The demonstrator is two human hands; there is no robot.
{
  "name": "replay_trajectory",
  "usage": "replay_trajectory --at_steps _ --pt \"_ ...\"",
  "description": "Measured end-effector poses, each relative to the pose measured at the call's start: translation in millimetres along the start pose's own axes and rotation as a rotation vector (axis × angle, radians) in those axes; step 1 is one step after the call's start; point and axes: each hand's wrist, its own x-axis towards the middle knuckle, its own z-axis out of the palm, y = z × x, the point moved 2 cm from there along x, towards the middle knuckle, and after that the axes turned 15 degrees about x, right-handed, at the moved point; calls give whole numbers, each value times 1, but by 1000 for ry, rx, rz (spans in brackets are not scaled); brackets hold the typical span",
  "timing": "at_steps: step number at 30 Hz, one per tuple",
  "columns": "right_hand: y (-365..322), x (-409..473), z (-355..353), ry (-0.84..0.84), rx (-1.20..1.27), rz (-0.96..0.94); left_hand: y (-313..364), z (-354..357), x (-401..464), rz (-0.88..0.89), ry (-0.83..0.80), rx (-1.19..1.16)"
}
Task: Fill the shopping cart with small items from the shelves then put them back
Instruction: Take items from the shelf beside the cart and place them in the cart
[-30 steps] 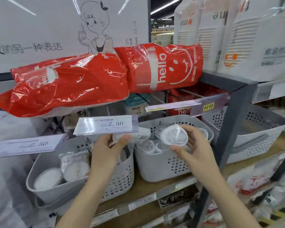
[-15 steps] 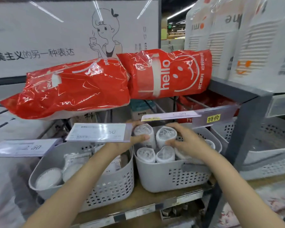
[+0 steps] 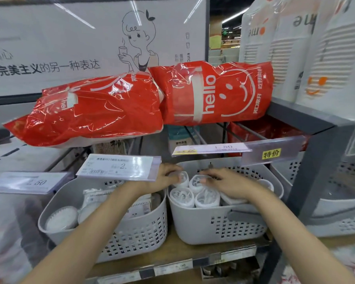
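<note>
The price tag (image 3: 119, 167) covers the back of the left hand (image 3: 164, 177), so how its fingers lie on the rear roll (image 3: 181, 179) cannot be told. The right hand (image 3: 228, 184) is motion-blurred and hides the rolls beneath it. Both forearms run off the bottom edge.

price tag (image 3: 119, 167) overhangs basket (image 3: 217, 226), rolls (image 3: 194, 193) packed

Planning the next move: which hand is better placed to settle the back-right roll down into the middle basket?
Right. The right hand lies directly over that roll in the middle basket, fingers touching it. The left hand is on the neighbouring back-left roll, partly under a price tag.
</note>
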Motion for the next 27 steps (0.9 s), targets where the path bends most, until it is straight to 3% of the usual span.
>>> replay_trajectory --at_steps 8,16,27 --pt "4 2 4 -3 -86 -11 5 6 2 31 160 53" --pt "0 -11 12 196 -508 -183 6 9 -4 20 222 100" --pt "-17 -33 28 449 -377 -458 3 11 -80 11 400 118"
